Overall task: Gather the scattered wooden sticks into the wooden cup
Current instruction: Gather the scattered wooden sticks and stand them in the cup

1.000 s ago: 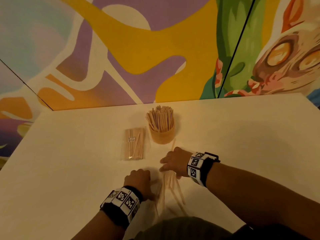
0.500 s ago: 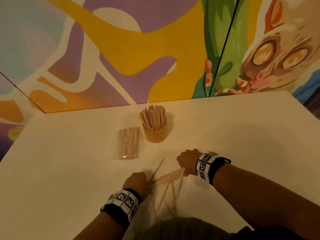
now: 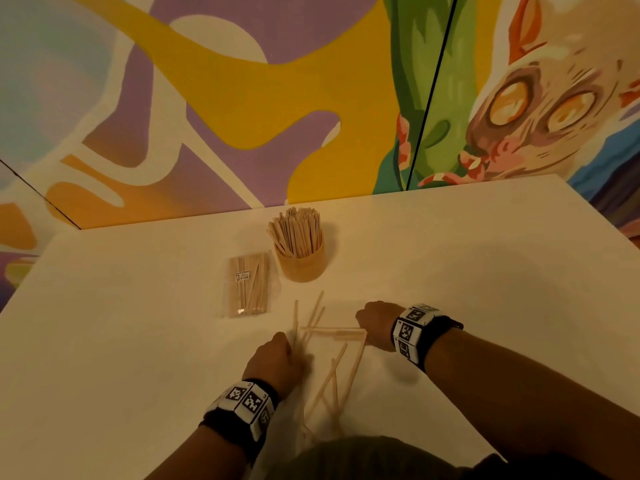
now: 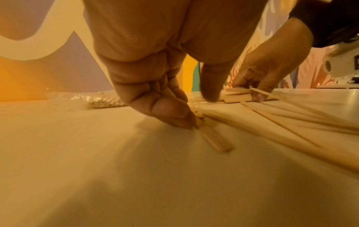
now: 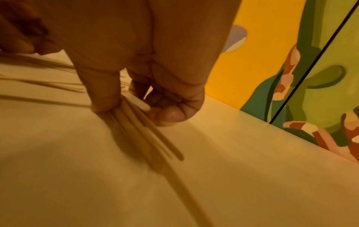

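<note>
Here each hand — left hand (image 3: 273, 358), right hand (image 3: 375, 323) — pinches flat-lying sticks (image 3: 332, 332) pointing crisscross.

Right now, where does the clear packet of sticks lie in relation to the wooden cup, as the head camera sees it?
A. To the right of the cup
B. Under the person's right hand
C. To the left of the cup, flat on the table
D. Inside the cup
C: in the head view the clear packet of sticks lies flat on the table, just left of the wooden cup.
</note>
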{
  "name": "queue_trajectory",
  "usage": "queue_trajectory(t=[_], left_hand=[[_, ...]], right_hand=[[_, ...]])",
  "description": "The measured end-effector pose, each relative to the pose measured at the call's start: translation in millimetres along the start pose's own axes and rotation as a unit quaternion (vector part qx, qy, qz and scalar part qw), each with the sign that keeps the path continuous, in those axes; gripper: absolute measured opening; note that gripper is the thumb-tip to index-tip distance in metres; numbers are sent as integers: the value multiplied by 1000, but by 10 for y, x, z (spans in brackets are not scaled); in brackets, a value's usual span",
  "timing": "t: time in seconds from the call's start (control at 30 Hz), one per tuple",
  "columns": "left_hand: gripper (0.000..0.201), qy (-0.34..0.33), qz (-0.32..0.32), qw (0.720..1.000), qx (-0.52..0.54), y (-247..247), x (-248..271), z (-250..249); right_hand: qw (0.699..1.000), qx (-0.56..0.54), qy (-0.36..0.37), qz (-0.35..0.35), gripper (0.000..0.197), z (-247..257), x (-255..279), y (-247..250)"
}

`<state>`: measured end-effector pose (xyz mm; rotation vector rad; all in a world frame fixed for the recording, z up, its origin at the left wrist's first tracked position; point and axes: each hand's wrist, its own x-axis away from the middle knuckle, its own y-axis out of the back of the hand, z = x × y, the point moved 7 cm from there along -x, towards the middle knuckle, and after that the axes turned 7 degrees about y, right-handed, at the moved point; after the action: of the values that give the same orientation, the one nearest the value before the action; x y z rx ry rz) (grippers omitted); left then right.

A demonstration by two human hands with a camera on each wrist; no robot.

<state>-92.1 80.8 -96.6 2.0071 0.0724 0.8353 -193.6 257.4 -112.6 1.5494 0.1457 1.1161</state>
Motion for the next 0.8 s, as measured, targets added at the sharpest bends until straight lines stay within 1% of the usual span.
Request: queue_trajectory(t=[0.03,0.1,0.13,0.2,0.27,0.33,0.37,0.4,0.47,0.53,0.57,0.67,0.73,0.8], left_hand=[[60,-5,20,1000,4,-39,22,-8],[96,-27,65,996,-54,-132,109,-46],[109,-42,81,991,-96,-172,155,-54],[119,-77,102,978,-165,-234,227,-36],[118,-121,104,960,-231,-297,286,-5],[110,-172,65,936,-301,-356,325,6],[104,-194,40,925,-323,-379,342,-3],[101,-208,20,921,-329,-404,348,-7],[102,-203,6,931,-302,-416,332,-9],[112,-172,0,952,-254,-375,273,-12],[112,-153,-7,962,-225,-336,237,-18],[103,-114,-47,978,-167,-200,127,-69],[94,-103,-65,979,-162,-133,79,-125],[85,-103,-60,978,-172,-108,79,-173]], right_hand=[[1000,-7,-1,-7,30,-12,-4,-2],[1000,-17,-11,-19,23,-40,-5,3],[999,-20,-18,-25,22,-52,-2,5],[999,-24,-32,-32,22,-63,2,8],[998,-32,-46,-30,22,-73,-6,-18],[996,-46,-67,-24,21,-96,-18,-57],[995,-52,-78,-24,21,-112,-23,-74],[994,-54,-88,-27,21,-125,-25,-85],[992,-51,-110,-32,24,-139,-30,-119],[989,-34,-134,-45,27,-152,-30,-134],[987,-18,-149,-54,29,-160,-21,-128],[979,8,-191,-68,34,-200,14,-99],[979,15,-191,-71,37,-220,33,-88],[980,-2,-181,-81,35,-251,62,-77]])
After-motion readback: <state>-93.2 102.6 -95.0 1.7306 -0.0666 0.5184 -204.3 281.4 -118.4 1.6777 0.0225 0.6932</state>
